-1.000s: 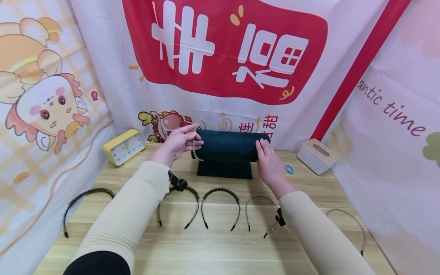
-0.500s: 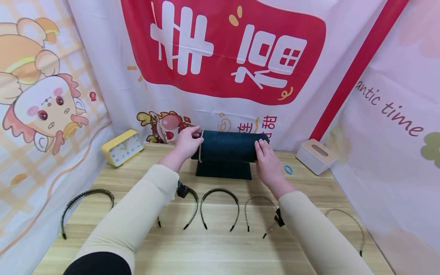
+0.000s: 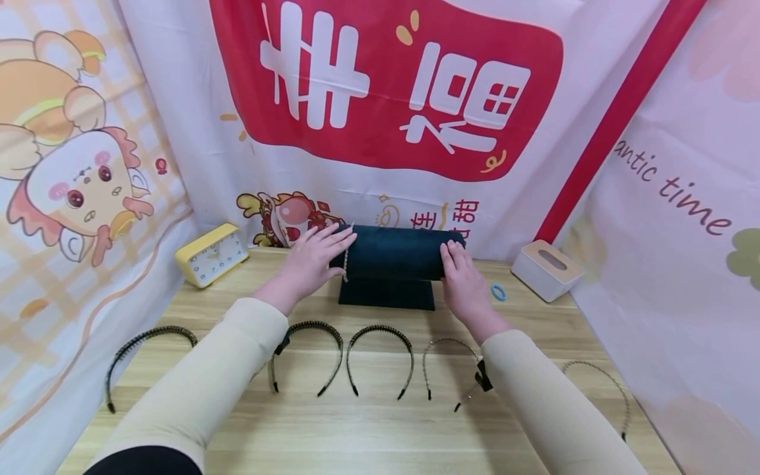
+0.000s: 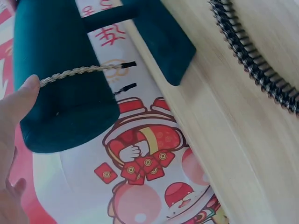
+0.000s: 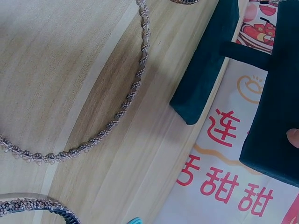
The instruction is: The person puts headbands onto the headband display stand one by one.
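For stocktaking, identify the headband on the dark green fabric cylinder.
The twisted golden headband by the left hand; the others lie on the pale wooden table.

A table with a pale wood-grain top bears a dark teal velvet display stand near its back, set down on a flat rectangular base. To the left sits a yellow alarm clock, to the right a white tissue box, and between stand and box lies a small light-blue ring. Nearer the front, three dark ribbed headbands and two paler beaded headbands form a row, visible black tips facing the near edge
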Demonstrator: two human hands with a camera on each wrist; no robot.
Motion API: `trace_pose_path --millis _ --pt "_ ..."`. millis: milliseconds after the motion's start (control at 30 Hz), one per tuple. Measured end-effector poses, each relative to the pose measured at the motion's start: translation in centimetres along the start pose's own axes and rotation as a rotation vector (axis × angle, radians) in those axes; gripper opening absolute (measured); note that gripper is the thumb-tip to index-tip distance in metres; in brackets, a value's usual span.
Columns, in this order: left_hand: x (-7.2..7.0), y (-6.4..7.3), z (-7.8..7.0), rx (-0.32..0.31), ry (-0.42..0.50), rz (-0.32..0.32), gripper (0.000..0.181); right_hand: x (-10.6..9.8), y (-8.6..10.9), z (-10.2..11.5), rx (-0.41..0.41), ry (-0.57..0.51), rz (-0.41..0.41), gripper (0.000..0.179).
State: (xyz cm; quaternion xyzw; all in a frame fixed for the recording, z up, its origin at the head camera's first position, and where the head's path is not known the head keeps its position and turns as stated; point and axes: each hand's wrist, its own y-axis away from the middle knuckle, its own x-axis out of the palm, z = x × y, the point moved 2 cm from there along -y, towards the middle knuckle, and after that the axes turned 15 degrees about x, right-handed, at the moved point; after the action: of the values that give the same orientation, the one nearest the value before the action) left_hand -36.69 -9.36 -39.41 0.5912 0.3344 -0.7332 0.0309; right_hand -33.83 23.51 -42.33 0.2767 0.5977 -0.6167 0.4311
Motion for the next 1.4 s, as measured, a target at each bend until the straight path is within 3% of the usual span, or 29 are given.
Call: trace_pose_path --millis 167,533,900,1100,1233,1400 --pt "0.9 -0.7 -0.4 0.059 -0.027 0.0 0.072 0.2 0.1 0.0 -0.018 0.013 0.0 0.068" --pt "2.5 -3.5 -1.6 0.104 0.001 -0.031 0.065 0.0 0.0 -0.1 -0.02 0.022 -0.02 0.069" --pt "2.3 -4.6 -2.2 0.104 -0.028 0.03 0.06 0.1 0.1 0.1 -0.017 0.02 -0.017 0.07" --pt "3.1 -6.6 -3.5 0.142 -0.049 0.062 0.055 0.3 0.1 -0.2 -0.027 0.021 -0.031 0.069" --pt "3.9 -7.9 -4.3 0.168 -0.06 0.046 0.053 0.4 0.0 -0.2 -0.037 0.021 -0.038 0.069" --pt "4.5 -9.0 -5.1 0.187 -0.04 -0.021 0.054 0.2 0.0 -0.1 -0.034 0.031 -0.049 0.069"
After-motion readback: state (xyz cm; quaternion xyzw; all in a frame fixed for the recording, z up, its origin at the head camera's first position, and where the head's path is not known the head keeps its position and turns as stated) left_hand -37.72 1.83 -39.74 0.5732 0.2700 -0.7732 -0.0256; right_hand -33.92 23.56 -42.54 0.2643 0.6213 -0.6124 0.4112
